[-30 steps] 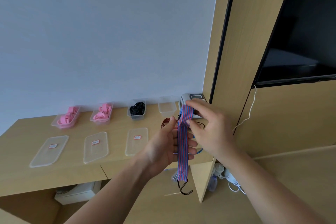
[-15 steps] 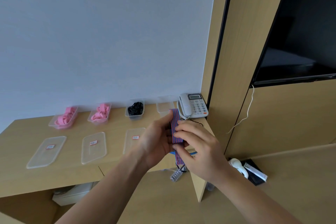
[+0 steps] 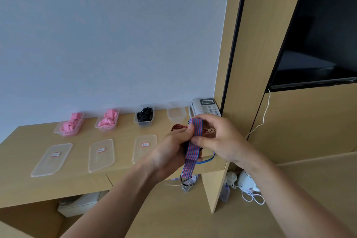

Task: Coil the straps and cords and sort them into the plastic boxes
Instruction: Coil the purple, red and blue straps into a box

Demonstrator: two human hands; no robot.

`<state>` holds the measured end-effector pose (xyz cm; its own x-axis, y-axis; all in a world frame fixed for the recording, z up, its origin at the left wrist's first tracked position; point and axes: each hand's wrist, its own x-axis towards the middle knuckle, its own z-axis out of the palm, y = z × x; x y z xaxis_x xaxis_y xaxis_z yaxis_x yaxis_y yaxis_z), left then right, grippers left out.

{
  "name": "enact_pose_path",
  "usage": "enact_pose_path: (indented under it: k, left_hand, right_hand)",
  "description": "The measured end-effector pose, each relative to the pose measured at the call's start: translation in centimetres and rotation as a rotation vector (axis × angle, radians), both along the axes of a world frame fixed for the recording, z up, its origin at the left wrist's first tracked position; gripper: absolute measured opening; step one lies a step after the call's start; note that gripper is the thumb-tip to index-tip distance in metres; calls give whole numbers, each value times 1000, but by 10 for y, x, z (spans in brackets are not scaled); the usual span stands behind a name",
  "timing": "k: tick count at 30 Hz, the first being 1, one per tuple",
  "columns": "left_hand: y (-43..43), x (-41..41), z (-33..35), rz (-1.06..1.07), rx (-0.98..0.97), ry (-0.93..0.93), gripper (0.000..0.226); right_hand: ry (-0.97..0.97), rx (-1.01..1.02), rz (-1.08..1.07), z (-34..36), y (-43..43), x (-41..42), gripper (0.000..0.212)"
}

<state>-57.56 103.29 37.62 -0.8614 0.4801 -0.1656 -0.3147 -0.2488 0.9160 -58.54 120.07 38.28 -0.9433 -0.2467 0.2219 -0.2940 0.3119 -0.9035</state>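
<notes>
Now, starting at the far left, the first box [image 3: 66, 133] is sitting at the back of the counter [image 3: 25, 141] with pink straps [image 3: 70, 124] heaped inside. Just beside it the second box [image 3: 105, 128] is holding more pink coils [image 3: 108, 119]. In front of them the left lid [image 3: 52, 159], middle lid [image 3: 101, 154] and right lid [image 3: 144, 148] are lying flat in a row, each showing a small red-and-white label. Moving along the back, the third box [image 3: 144, 122] is carrying black cords [image 3: 144, 115], and the fourth box [image 3: 175, 114] is standing near the telephone [image 3: 205, 106] in the corner.

Centre stage, the left hand [image 3: 172, 150] is gripping the striped strap [image 3: 193, 150] above the counter's right end, thumb pressing its upper part, fingers curling round behind. The strap is folding over at the top and running down between both hands, its tail dangling past the counter edge with a hook [image 3: 186, 182] at the end. The right hand [image 3: 218, 139] is pinching that same strap from the other side, thumb on its face, fingers arching over the fold. A reddish-brown strap [image 3: 177, 127] is peeking out behind the left hand, and a blue cord [image 3: 209, 158] is looping below the right. Further right, a white cable [image 3: 265, 114] is trailing down from under the dark television [image 3: 324, 35].
</notes>
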Motion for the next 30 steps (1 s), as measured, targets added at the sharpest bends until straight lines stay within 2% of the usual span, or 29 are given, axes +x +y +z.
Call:
enact_pose_path:
  k: [7, 14, 18, 25, 30]
  left_hand:
    - [2, 5, -2, 31, 3, -79, 65]
    - [-1, 4, -7, 67, -16, -128, 56]
    - [0, 2, -7, 158, 33, -177, 48]
    - [1, 2, -1, 120, 138, -237, 52]
    - [-2, -4, -1, 151, 153, -241, 33]
  right_hand:
    - [128, -102, -132, 4, 1, 2, 53]
    - [351, -5, -260, 8, -7, 13, 55]
    - [474, 18, -274, 1, -10, 19, 53]
    - [731, 109, -229, -12, -14, 26, 48]
    - [732, 142, -175, -35, -15, 36, 41]
